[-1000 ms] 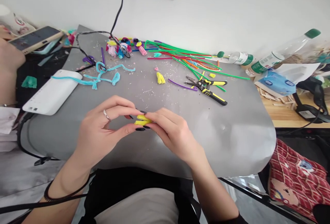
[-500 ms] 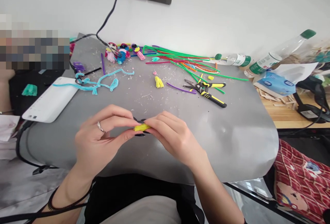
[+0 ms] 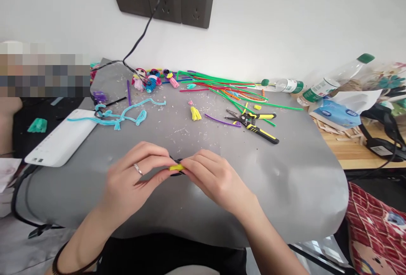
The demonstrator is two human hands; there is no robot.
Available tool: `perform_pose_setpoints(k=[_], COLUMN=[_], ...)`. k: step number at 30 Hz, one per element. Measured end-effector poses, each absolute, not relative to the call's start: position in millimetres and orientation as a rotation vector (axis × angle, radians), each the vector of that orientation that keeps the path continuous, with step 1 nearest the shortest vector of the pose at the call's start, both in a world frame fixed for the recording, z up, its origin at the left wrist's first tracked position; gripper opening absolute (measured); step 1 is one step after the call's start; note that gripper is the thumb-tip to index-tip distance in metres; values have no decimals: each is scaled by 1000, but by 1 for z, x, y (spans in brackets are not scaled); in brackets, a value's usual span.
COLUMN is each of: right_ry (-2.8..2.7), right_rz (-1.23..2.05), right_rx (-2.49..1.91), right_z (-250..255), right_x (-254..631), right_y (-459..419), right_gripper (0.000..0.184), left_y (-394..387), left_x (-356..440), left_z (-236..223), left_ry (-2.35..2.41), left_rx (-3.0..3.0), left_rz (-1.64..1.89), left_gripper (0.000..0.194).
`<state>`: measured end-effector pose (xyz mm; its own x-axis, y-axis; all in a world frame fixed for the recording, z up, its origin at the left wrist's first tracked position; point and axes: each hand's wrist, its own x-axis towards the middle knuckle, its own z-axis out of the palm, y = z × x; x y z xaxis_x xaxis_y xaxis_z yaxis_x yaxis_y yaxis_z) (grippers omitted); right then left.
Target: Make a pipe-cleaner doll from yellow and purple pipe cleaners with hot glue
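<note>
Both of my hands meet over the near middle of the grey table [image 3: 285,182]. Between their fingertips sits a small yellow pipe-cleaner piece [image 3: 176,167]. My left hand [image 3: 133,182], with a ring on one finger, pinches its left end. My right hand [image 3: 215,180] pinches the right end, fingers pressed together. Most of the yellow piece is hidden by the fingers.
Yellow-black pliers [image 3: 253,123] lie at the right of centre, near a purple stem [image 3: 222,120] and a yellow tassel [image 3: 196,113]. Green and red stems [image 3: 228,85] and small figures [image 3: 149,78] lie at the back. A light-blue stem [image 3: 123,114], a white box [image 3: 60,137], bottles [image 3: 330,81] and tissues [image 3: 338,112] flank the table.
The view has tilted up, so the hands sit lower in the picture. The fingers have closed in on the yellow piece, so less of it shows than a second ago.
</note>
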<state>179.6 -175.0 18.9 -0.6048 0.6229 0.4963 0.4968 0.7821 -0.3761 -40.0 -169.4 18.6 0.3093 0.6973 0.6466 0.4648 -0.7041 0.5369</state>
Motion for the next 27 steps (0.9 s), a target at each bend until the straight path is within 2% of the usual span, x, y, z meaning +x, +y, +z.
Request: perform_pose_setpoints(k=[8,16,17,20,21,25,27], right_ry=[-2389,-2374,-2317,-2067,-2026,-2029,-1937], right_rz=[157,159,150,126,161,564,641], right_rx=[-855,-969,-1062,-1397,-1462,-1289,-1183], right_z=[15,17,22,52,64,96,93], right_x=[186,188,192,225,240,299,311], right_y=[-173,-146,-144,-146,-148,-138,-121], right_gripper=[22,23,30,67,69,36,47], left_y=[-165,-140,-133,-109,-100,-67,-55], left_x=[-39,-34,-35,-43,-46,-57,-61], left_z=[10,13,14,16,16,9,3], left_ry=[985,1003,1042,1165,1180,1150,1100], left_rx=[2519,2571,2548,2514,2524,2604,2665], left_rz=[1115,1288,1325,1437,1454,1420,1412], left_gripper=[18,14,14,13,12,9,8])
